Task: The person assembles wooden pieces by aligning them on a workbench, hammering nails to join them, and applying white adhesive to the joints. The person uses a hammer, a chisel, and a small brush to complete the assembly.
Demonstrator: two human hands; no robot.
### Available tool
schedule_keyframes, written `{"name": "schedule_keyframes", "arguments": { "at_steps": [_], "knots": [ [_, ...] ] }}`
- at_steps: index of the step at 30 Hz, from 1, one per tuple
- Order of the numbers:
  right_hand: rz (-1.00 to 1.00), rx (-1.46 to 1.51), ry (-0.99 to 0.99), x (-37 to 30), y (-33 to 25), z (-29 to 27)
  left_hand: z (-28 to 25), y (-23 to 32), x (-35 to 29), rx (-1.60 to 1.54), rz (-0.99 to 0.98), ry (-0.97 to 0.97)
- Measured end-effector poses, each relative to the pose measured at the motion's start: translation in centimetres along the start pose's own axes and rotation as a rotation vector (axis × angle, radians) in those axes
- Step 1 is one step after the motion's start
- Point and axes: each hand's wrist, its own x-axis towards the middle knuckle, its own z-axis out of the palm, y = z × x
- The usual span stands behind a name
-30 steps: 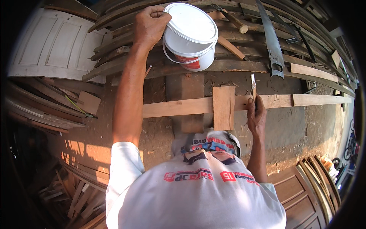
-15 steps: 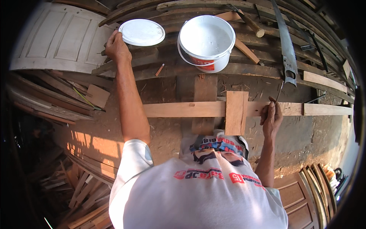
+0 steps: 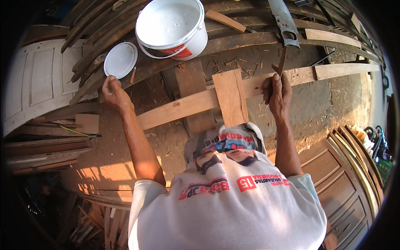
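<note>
My left hand (image 3: 116,93) pinches the near rim of a round white lid (image 3: 121,60), tilted above the dark planks left of the bucket. A white plastic bucket (image 3: 185,39) with a red label stands uncovered, pale material inside and its handle hanging down in front. In my right hand (image 3: 278,89) is a thin brown stick (image 3: 283,60), its upper end pointing towards the saw handle; its exact kind is unclear. That hand is over a long light board (image 3: 179,105). A short wooden piece (image 3: 230,96) lies across this board, close to my shirt.
A handsaw (image 3: 287,25) lies on the stacked planks (image 3: 241,44) at the back. A small pencil-like stick (image 3: 133,76) rests beside the lid. A white panelled door (image 3: 39,81) is at left, a brown one (image 3: 337,187) at lower right. Scrap wood (image 3: 54,154) is piled at left.
The view has turned and shifted. My left hand has drawn the lid nearer, and the lid has tilted. My right hand still holds the thin stick over the board.
</note>
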Motion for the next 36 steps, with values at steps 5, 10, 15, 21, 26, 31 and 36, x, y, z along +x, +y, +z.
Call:
{"name": "schedule_keyframes", "arguments": {
  "at_steps": [5, 10, 15, 21, 26, 31, 36],
  "knots": [
    [-0.016, 0.025, -0.065, -0.6, 0.7, -0.3, 3.1, 8.1, -15.5, 0.109, 0.273, -0.856],
    [-0.124, -0.346, -0.239, -3.4, -0.7, 0.7, 7.1, 8.6, -20.3, 0.289, 0.374, -0.953],
    [0.076, -0.484, -0.369, -5.2, -3.0, 2.1, 7.6, 8.6, -21.2, 0.409, 0.193, -1.02],
    [-0.095, -0.298, -0.279, -5.5, 1.6, 1.7, 7.3, 8.5, -21.7, 0.394, 0.182, -0.982],
    [0.079, -0.085, -0.297, -4.8, 0.9, 0.4, 6.7, 8.0, -22.0, -0.062, -0.005, -0.89],
    [-0.062, 0.01, -0.321, -3.6, 1.1, 0.2, 3.7, 8.5, -20.5, -0.574, -0.299, -0.595],
    [-0.015, -0.031, -0.48, -2.8, -1.5, 1.2, -1.0, 6.2, -18.2, -1.034, -0.591, -0.482]
  ]
}}
